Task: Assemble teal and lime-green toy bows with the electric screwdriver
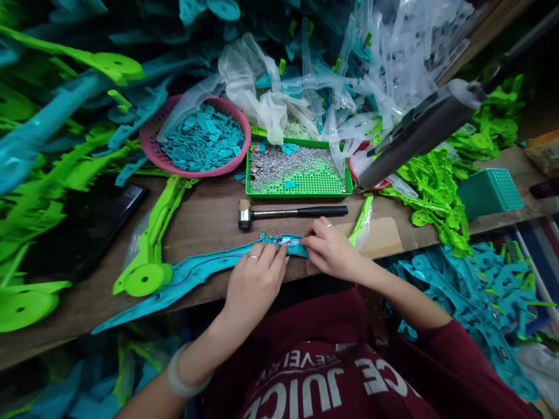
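A long curved blue plastic part (196,265) lies along the bench's front edge, its hollow side up, with a thin dark wire running inside it. My left hand (257,270) is closed on its middle, fingertips pressed at the near rim. At the right end of the part, my right hand (329,247) pinches with thumb and fingers; what exactly lies between the fingertips is hidden. Just beyond my hands rests a mallet (292,212) with a black grip and a two-faced head. A green plastic part with a round disc (146,279) touches the left stretch of the blue part.
Behind the mallet stands a green tray (301,189) of small metal screws. A pink basket (196,173) holds small blue pieces. Blue, green and clear plastic parts are heaped around. A dark grey tool (419,131) hangs at the right, above a teal box (491,192).
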Tool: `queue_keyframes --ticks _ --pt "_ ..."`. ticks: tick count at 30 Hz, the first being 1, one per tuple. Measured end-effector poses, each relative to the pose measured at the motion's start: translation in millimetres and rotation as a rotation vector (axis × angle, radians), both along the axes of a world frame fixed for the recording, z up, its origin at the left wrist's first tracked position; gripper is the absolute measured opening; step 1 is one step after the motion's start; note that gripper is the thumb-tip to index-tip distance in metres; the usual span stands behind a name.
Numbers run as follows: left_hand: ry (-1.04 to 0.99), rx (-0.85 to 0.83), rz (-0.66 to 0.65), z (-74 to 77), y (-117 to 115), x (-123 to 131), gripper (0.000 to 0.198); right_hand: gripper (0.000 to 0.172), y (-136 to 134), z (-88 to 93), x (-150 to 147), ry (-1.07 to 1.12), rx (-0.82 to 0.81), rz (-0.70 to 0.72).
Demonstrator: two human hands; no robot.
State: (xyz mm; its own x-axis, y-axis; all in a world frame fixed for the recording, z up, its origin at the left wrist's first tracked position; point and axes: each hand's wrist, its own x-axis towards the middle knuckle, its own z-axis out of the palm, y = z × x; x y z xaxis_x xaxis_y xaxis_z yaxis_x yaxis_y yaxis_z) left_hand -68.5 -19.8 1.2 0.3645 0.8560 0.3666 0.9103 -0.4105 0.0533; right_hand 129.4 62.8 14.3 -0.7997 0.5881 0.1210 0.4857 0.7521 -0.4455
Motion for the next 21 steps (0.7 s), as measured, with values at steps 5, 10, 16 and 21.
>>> queue_keyframes --ticks 5,10,16,21 --pt "-0.002 -0.092 -0.106 5.6 14 -14 0.022 0.019 -15 -1.9 -11 -0.046 0.108 0.018" --pt "0.015 -0.25 -0.218 11.7 31 -28 0.018 0.022 -19 -11.1 -22 -0.066 0.129 -0.107" --pt "-0.06 -0.287 -0.211 14.8 29 -26 0.022 0.019 -20 -8.3 -19 -0.086 0.127 -0.08" --pt "-0.044 -0.171 -0.282 6.9 14 -23 0.025 0.022 -32 -6.7 -12 -0.156 0.238 -0.006"
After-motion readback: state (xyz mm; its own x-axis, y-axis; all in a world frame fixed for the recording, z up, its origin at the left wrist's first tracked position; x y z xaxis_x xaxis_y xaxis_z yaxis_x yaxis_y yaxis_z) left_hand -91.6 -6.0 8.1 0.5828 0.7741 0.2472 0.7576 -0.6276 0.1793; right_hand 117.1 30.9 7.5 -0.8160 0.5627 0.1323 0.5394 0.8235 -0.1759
